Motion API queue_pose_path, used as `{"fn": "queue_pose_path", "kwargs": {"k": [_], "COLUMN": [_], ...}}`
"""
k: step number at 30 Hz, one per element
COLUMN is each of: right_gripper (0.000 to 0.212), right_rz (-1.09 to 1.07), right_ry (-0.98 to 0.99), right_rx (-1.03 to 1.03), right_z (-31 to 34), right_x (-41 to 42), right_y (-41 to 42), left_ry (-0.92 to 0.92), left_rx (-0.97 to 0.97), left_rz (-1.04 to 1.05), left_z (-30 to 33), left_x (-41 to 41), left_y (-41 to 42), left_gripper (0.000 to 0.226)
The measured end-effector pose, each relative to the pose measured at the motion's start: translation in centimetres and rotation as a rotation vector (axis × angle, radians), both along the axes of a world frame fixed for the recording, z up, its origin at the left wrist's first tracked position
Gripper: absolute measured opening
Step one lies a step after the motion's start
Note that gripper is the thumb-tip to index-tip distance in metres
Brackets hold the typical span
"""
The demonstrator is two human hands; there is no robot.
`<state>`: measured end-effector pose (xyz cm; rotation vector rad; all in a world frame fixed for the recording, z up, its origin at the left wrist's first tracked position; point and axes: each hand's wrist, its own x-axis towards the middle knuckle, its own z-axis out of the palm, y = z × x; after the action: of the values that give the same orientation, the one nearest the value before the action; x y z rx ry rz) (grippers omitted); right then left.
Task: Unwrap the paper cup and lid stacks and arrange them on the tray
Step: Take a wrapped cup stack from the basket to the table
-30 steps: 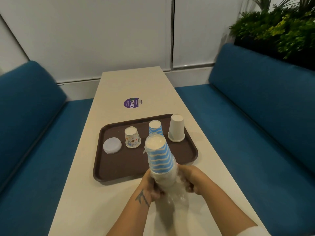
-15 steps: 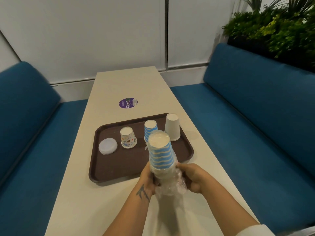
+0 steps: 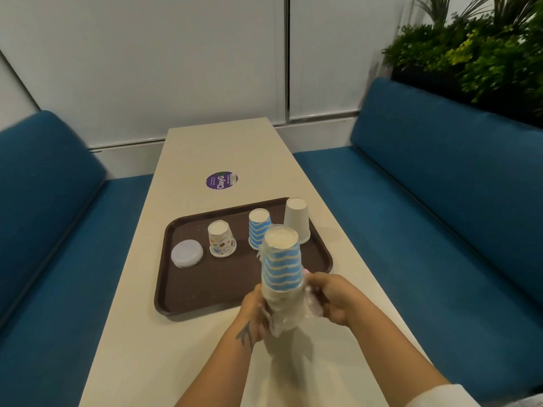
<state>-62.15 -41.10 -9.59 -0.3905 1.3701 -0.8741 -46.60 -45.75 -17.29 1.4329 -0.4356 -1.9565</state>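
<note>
What matters from my seat is the line of the wrapped cup stack [image 3: 281, 259]: its long axis runs nearly upright, leaning a little toward the top of the frame, closed bottoms uppermost, rims down between my hands. I read the next pull as going downward along that axis, toward the lower edge of the frame, so the plastic wrap [image 3: 296, 317] slides off the wide end.

The stack sits at lower centre, held in the air over the near edge of the tray [image 3: 205, 292]. My left hand [image 3: 255, 311] grips its lower part from the left; my right hand [image 3: 335, 298] is curled on the bunched film just right of it. Both touch the bundle, equally near.

The film covers the top cup; how much of the wrap is loose, I cannot tell.

On the tray, upper centre, stand a striped cup [image 3: 259, 228], a white cup [image 3: 297, 219], a printed cup [image 3: 221, 238] and a lid stack [image 3: 187, 253] at left, on the desk [image 3: 164, 348].
</note>
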Motion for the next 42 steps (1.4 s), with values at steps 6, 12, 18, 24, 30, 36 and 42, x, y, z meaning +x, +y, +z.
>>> {"fn": "queue_pose_path", "kwargs": {"k": [6, 12, 18, 24, 30, 36, 42], "right_gripper": [0.081, 0.1, 0.1, 0.107, 0.107, 0.107, 0.106], "right_rz": [0.186, 0.306, 0.392, 0.432, 0.46, 0.476, 0.507], "right_ry": [0.121, 0.139, 0.246, 0.304, 0.298, 0.335, 0.39], "right_rx": [0.076, 0.061, 0.066, 0.046, 0.034, 0.041, 0.063], "right_z": [0.6, 1.4, 2.1, 2.9, 3.9, 4.1, 4.4], "right_x": [-0.4, -0.5, -0.9, -1.0, -0.6, -0.5, -0.3], "right_y": [0.0, 0.2, 0.0, 0.2, 0.4, 0.8, 1.2], "left_ry": [-0.588, -0.924, -0.524, -0.195, -0.263, -0.289, -0.345], "left_rx": [-0.194, -0.352, -0.19, -0.307, -0.334, -0.385, -0.416], "left_rz": [-0.209, -0.422, -0.36, -0.431, -0.408, -0.313, -0.349], "left_z": [0.3, 1.5, 5.0, 10.1, 11.4, 11.4, 11.8], "left_x": [0.6, 1.1, 1.7, 2.8, 1.7, 1.6, 1.6], "left_y": [0.6, 0.6, 1.7, 2.7, 3.0, 2.9, 2.9], "left_gripper": [0.033, 0.032, 0.058, 0.086, 0.026, 0.014, 0.028]}}
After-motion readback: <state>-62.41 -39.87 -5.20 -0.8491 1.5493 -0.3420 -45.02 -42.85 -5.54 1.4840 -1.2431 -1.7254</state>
